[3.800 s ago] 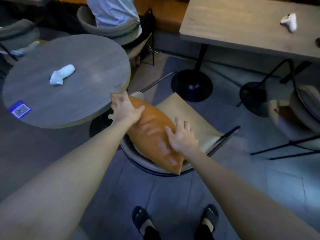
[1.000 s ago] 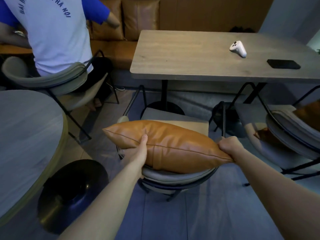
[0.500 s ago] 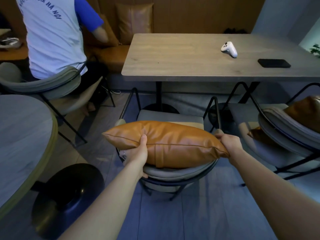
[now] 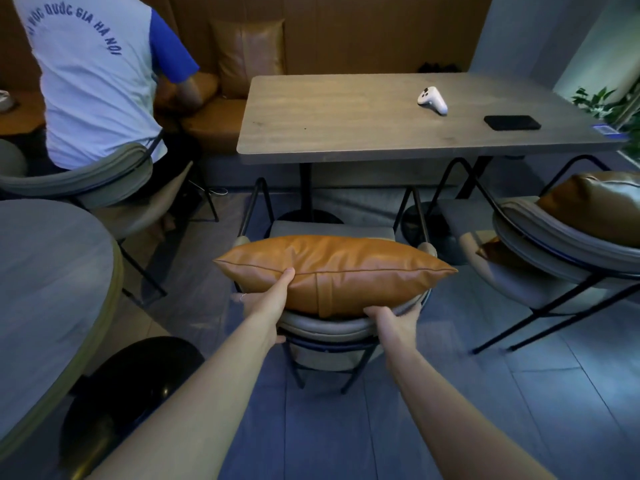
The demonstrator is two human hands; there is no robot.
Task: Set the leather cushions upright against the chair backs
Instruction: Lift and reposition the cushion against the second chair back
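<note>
Gripping a tan leather cushion (image 4: 332, 271) from the near side, left hand (image 4: 268, 303) clamps its lower-left part, thumb up on the front face just below the piped seam, fingers hidden behind. Right hand (image 4: 393, 318) sits at the cushion's bottom edge toward 5 o'clock, fingers tucked between the cushion and the top of the chair back (image 4: 329, 327); whether it is closed on the cushion or on the chair back, cannot tell.

Cushion look: orange-brown smooth leather, plump, long side horizontal, pointed corners at 9 and 3 o'clock, a piped seam running along its length, one vertical stitched panel seam near centre, soft creases and sheen on top. It stands on edge, resting against the curved grey padded chair back, over the chair seat (image 4: 332, 230).

At 3 o'clock, a second chair (image 4: 540, 244) carries another brown cushion (image 4: 595, 206) on top of its back. At 12 o'clock, a rectangular wooden table (image 4: 346, 126) holds a white controller (image 4: 432, 99) and a black phone (image 4: 512, 122). At 9 o'clock, a round table (image 4: 45, 271). At 11 o'clock, a seated person in a white shirt (image 4: 93, 88) with blue sleeves.
</note>
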